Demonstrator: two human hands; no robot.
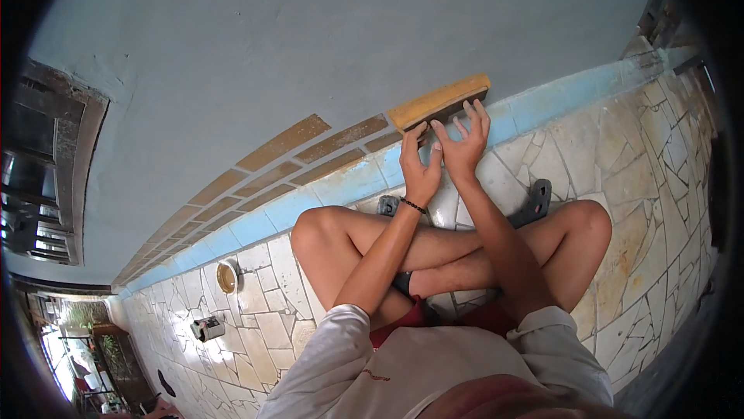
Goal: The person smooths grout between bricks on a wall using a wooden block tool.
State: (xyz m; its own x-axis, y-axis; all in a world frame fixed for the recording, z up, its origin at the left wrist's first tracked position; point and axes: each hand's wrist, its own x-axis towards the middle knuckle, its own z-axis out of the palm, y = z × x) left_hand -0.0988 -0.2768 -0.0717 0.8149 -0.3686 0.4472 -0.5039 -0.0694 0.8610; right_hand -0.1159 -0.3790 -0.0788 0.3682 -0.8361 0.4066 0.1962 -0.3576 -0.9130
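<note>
**Down low on the grey wall (387, 24), here's the action!**

That wall fills your view, the crazy-paved floor (632, 221) spreads beneath you, and a pale-blue tile band (341, 182) runs between. Brown brick shapes (283, 144) line up above the band, and at their right end sits your yellow block (434, 103), against the wall. Left hand (421, 175), fingers parted; right hand (466, 151), fingers spread; tips at the block's dark edge, pressing or merely touching, hard to tell. Dark bracelet (413, 206), left wrist!

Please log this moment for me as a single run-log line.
left hand: touching yellow block | right hand: touching yellow block | yellow block: against grey wall, beside brown rectangles
</note>
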